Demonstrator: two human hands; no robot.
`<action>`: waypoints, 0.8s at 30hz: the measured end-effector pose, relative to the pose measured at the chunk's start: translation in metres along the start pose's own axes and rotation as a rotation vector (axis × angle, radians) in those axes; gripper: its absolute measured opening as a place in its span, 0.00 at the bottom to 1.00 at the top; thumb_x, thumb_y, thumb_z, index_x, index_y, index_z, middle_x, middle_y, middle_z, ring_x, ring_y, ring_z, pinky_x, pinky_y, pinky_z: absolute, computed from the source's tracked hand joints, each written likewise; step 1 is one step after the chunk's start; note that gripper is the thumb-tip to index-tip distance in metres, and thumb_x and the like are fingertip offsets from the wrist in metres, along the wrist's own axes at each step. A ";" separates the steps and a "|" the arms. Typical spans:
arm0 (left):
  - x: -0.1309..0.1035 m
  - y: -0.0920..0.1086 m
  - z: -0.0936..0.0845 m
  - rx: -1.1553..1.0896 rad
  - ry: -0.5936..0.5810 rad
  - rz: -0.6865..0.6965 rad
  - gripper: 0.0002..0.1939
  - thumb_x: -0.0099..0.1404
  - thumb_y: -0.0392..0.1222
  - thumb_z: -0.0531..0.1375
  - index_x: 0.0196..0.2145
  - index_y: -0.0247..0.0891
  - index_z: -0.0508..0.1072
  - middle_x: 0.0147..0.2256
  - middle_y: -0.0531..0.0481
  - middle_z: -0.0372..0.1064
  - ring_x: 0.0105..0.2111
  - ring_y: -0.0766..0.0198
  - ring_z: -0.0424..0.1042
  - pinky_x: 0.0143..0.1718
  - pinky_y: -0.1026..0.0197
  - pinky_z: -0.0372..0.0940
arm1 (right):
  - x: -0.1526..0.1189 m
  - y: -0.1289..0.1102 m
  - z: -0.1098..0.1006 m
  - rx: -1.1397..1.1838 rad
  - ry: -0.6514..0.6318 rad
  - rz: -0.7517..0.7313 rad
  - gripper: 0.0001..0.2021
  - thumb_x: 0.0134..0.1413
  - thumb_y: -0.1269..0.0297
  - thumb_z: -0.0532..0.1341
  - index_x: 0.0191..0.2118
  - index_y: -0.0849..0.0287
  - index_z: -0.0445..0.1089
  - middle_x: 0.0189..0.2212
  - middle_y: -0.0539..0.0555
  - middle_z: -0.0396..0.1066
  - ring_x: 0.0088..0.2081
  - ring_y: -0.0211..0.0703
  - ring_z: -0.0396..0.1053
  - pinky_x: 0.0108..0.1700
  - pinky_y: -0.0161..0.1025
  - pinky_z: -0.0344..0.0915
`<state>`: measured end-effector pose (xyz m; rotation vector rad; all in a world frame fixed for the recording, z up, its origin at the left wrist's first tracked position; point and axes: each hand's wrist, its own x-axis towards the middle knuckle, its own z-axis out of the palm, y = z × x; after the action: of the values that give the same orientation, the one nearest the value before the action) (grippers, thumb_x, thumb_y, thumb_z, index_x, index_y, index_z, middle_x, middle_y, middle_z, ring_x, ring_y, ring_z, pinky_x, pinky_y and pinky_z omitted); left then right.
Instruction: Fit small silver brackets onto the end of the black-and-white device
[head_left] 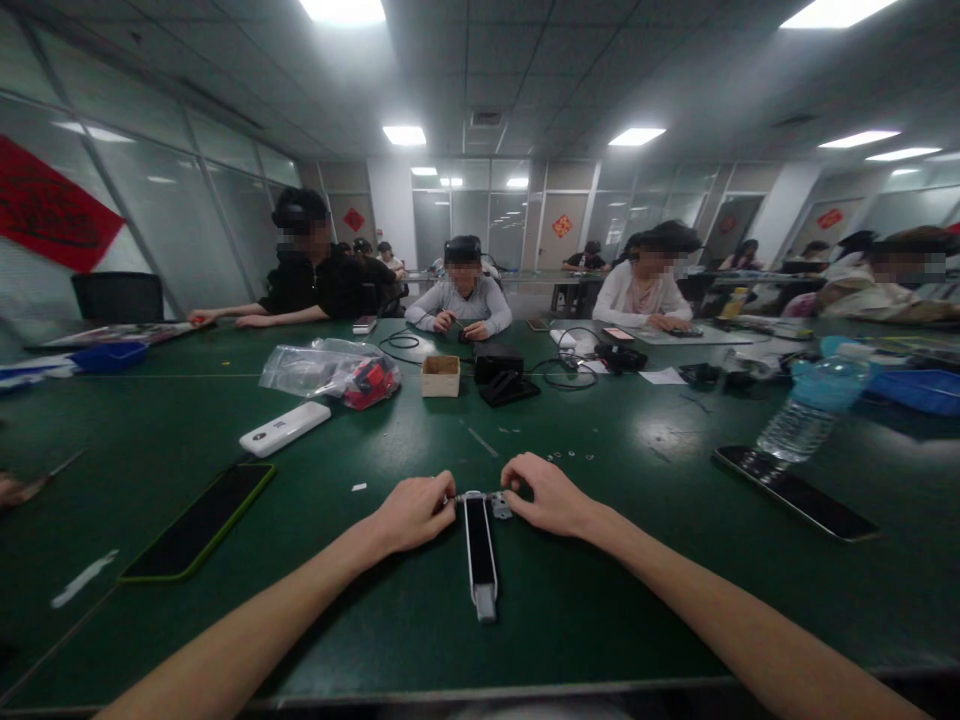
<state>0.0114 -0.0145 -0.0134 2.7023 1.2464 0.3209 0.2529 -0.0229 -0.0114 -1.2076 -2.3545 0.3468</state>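
In the middle of the near table lies a long narrow device (481,550) with a dark face, a white frame and a silver end piece pointing toward me. My left hand (416,512) is at its far left corner, thumb and fingers pinched together on something small that I cannot make out. To the right of the device, my right hand (546,497) has curled fingers and a thumb at a small grey metal piece with holes (501,506). Both wrists are close to the tabletop.
The green table (375,640) bears a phone with a green edge (199,525), a white device (285,429), a plastic bag (330,372), a small box (440,377), a dark phone (795,492) and a water bottle (810,405). Several people sit across; a hand (19,490) shows at left.
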 end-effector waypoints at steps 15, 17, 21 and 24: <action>0.000 -0.004 0.004 -0.003 0.014 0.009 0.07 0.64 0.41 0.50 0.36 0.38 0.65 0.27 0.52 0.69 0.26 0.62 0.69 0.27 0.64 0.57 | 0.001 -0.004 0.011 0.056 -0.011 -0.065 0.04 0.56 0.67 0.58 0.36 0.60 0.68 0.31 0.52 0.67 0.34 0.39 0.63 0.37 0.37 0.61; 0.000 -0.004 0.003 -0.005 0.012 0.005 0.07 0.64 0.41 0.50 0.36 0.38 0.65 0.27 0.52 0.69 0.26 0.62 0.69 0.28 0.64 0.57 | 0.000 -0.003 0.011 0.057 -0.019 -0.055 0.04 0.56 0.67 0.58 0.36 0.60 0.68 0.31 0.52 0.67 0.34 0.39 0.63 0.37 0.38 0.61; -0.001 0.000 -0.001 -0.015 -0.001 0.004 0.07 0.64 0.41 0.50 0.36 0.38 0.64 0.28 0.52 0.69 0.27 0.62 0.69 0.28 0.64 0.58 | 0.000 -0.003 0.010 0.044 -0.046 -0.055 0.05 0.57 0.65 0.57 0.37 0.60 0.69 0.32 0.52 0.67 0.35 0.39 0.62 0.38 0.38 0.61; -0.001 0.002 -0.004 -0.019 -0.019 -0.008 0.07 0.64 0.41 0.50 0.36 0.38 0.64 0.28 0.51 0.70 0.27 0.62 0.69 0.28 0.64 0.58 | 0.000 -0.002 0.004 0.000 -0.074 -0.077 0.06 0.58 0.64 0.57 0.38 0.60 0.68 0.33 0.52 0.67 0.36 0.39 0.63 0.39 0.38 0.61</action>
<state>0.0117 -0.0164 -0.0088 2.6774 1.2429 0.3038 0.2493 -0.0236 -0.0144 -1.1180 -2.4565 0.3706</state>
